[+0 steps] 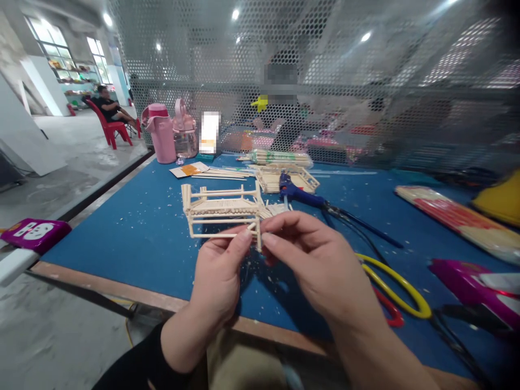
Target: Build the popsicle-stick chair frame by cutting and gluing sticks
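Note:
A small model bed frame of pale wooden sticks (221, 207) is held up above the blue table. My left hand (223, 265) pinches its lower right corner between thumb and fingers. My right hand (309, 254) is closed at the same corner, thumb and fingertips together beside the end post; whether a small piece sits between them I cannot make out. Behind my right hand a blue glue gun (303, 194) lies across a tray-like stick frame (266, 181). Short cut sticks (276, 209) lie just behind the fingers.
Across the back are a pink thermos (162, 135), a pink bottle (186, 132), a lit phone (209, 132) and bagged sticks (280, 157). Yellow-and-red-handled scissors (406, 298), a cable and a stick pack (459, 222) lie right. Perforated metal mesh (341, 97) borders the table (134, 233). A person sits far left.

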Demonstrator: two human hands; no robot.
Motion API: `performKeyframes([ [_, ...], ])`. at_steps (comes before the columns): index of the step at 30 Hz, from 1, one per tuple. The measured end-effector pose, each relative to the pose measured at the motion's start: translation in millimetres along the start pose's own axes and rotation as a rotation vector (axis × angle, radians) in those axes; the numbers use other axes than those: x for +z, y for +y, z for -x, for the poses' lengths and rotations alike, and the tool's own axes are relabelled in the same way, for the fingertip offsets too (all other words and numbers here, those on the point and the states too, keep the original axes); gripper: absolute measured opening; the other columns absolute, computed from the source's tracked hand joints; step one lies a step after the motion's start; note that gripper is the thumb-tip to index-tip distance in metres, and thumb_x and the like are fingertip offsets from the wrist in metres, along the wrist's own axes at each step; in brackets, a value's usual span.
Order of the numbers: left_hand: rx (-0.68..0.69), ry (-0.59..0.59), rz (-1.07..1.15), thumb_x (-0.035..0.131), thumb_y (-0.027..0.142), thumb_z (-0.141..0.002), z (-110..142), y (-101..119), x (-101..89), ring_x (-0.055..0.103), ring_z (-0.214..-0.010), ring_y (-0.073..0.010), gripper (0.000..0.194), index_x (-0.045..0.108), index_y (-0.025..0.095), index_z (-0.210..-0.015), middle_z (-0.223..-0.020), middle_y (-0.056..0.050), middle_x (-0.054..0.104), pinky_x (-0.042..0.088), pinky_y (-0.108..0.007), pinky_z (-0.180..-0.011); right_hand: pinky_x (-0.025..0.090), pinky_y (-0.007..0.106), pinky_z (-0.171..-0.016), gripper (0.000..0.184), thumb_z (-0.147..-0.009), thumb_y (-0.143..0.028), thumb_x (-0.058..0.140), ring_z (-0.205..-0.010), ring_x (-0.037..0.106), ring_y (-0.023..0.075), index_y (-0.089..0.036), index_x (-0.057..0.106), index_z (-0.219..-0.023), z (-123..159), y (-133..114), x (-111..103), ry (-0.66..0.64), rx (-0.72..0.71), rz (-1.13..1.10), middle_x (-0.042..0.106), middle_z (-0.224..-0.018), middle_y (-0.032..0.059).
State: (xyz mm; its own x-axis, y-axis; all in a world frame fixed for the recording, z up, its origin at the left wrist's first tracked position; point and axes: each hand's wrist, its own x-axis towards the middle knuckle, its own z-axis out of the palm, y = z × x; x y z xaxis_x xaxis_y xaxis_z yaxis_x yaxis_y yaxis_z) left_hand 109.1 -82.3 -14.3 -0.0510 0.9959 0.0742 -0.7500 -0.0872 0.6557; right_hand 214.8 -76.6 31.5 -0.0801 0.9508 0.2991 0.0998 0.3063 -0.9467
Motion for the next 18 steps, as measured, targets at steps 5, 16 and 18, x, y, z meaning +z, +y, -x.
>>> performKeyframes([
  [5,0.029,0.018,-0.047,0.076,0.031,-0.072,-0.6,-2.5,-4.6,0.065,-0.077,-0.0130,0.014,0.076,0.019,-0.078,-0.079,-0.004,0.075,0.046,-0.026,-0.081,0.045,0.020,-0.045,0.007,-0.070,-0.022,0.065,-0.048,0.054,0.0092,-0.017,0.061,-0.072,-8.9,-11.2,-4.8,-0.028,-0.091,0.188,0.060,-0.059,-0.0017],
  [16,0.027,0.056,0.019,0.079,0.033,-0.067,-0.6,-6.8,-6.8,0.066,-0.082,-0.0156,0.019,0.075,0.018,-0.077,-0.081,-0.004,0.075,0.047,-0.030,-0.087,0.051,0.022,-0.055,0.008,-0.067,-0.021,0.071,-0.058,0.060,0.0114,-0.018,0.063,-0.065,-5.4,-0.5,2.7,-0.018,-0.089,0.130,0.066,-0.066,-0.0001],
  [18,0.022,0.049,0.032,0.079,0.034,-0.067,0.3,-5.8,-6.3,0.065,-0.081,-0.0143,0.019,0.075,0.018,-0.076,-0.078,-0.004,0.074,0.047,-0.028,-0.085,0.052,0.022,-0.058,0.006,-0.068,-0.019,0.070,-0.061,0.061,0.0117,-0.019,0.064,-0.066,-3.6,2.3,3.5,0.003,-0.126,0.129,0.067,-0.067,-0.0003],
])
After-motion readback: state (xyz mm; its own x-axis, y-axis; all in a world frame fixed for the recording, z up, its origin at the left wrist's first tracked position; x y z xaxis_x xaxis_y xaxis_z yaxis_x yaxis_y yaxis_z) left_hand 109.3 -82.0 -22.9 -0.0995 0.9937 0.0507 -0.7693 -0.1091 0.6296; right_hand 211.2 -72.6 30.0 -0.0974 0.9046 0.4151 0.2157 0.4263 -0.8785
